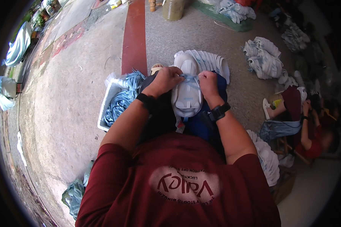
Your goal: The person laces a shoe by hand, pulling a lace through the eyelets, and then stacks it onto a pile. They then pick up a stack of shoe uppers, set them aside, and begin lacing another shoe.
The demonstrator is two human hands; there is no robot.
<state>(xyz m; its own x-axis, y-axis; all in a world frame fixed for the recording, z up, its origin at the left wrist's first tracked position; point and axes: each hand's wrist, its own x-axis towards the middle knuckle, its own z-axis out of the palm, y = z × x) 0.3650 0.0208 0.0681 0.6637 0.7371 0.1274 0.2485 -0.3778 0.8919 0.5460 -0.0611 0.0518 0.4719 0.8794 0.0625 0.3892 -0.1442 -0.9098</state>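
Note:
On my lap lies a bundle of white shoe pieces (187,97) that look like uppers; their exact kind is hard to make out. A light blue cord (190,78) crosses the bundle. My left hand (165,81) pinches the cord at one side, its fingers closed. At the other side my right hand (208,84) is closed on the same cord, knuckles up. Just beyond my hands, a fanned row of similar white pieces (212,60) leans outward. Left of my lap, a white box (104,109) holds a heap of blue cords (125,101).
Bundled white pieces (264,58) lie on the floor to the right, and more white pieces (267,159) sit beside my right elbow. A co-worker in a red shirt (310,148) sits at far right. A green plastic bag (73,195) lies at lower left.

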